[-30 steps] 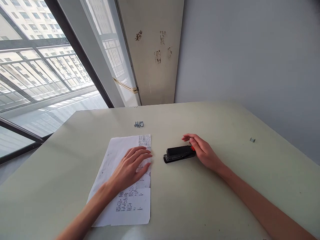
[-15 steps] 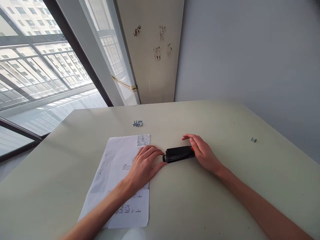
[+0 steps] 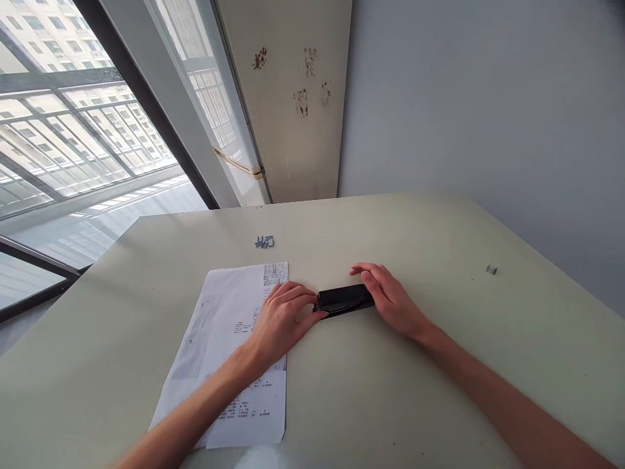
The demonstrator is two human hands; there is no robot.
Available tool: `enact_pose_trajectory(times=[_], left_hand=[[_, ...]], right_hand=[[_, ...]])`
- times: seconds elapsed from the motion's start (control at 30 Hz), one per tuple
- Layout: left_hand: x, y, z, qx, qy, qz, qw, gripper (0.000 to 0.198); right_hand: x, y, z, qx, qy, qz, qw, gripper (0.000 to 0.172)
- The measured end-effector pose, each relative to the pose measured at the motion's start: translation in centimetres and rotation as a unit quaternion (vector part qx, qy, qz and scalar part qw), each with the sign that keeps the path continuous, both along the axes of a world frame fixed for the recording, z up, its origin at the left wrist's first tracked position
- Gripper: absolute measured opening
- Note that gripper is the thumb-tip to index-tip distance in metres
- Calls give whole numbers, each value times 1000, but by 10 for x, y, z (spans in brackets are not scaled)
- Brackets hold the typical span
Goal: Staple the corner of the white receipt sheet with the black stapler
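Observation:
A black stapler (image 3: pixel 344 299) lies on the table between my two hands, its long side running left to right. My left hand (image 3: pixel 286 312) pinches its left end, thumb in front and fingertips behind. Around the right end is my right hand (image 3: pixel 390 296), with the thumb on top and the index finger reaching out past the far side. Beneath my left hand and forearm are printed paper sheets (image 3: pixel 219 326), slightly fanned at the lower edge.
Several strips of staples (image 3: pixel 264 241) lie in a small heap beyond the paper. Another small staple piece (image 3: pixel 491 270) sits at the far right of the pale table (image 3: pixel 439 391). A window (image 3: pixel 88 130) is at the left, a grey wall (image 3: pixel 463 98) at the right.
My left thumb and fingers have moved further onto the stapler's left end. My right thumb now covers the red part at its right end. The view has shifted slightly.

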State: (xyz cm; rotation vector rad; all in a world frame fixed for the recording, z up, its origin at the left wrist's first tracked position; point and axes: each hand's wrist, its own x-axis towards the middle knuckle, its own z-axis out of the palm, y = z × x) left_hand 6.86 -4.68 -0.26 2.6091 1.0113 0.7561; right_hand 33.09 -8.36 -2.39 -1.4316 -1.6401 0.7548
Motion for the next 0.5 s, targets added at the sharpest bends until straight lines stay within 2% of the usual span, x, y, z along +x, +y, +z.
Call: enact_pose_trajectory(times=[0.07, 0.13, 0.5], left_hand=[[2, 0, 0, 2, 3, -1, 1000, 19], [0, -1, 0, 5, 6, -1, 1000, 19], [-46, 2, 10, 8, 33, 1, 999, 20]], right_hand=[[-1, -1, 3, 29, -31, 73, 996, 37], [-1, -2, 5, 54, -62, 115, 990, 31], [2, -2, 3, 40, -81, 99, 991, 25]])
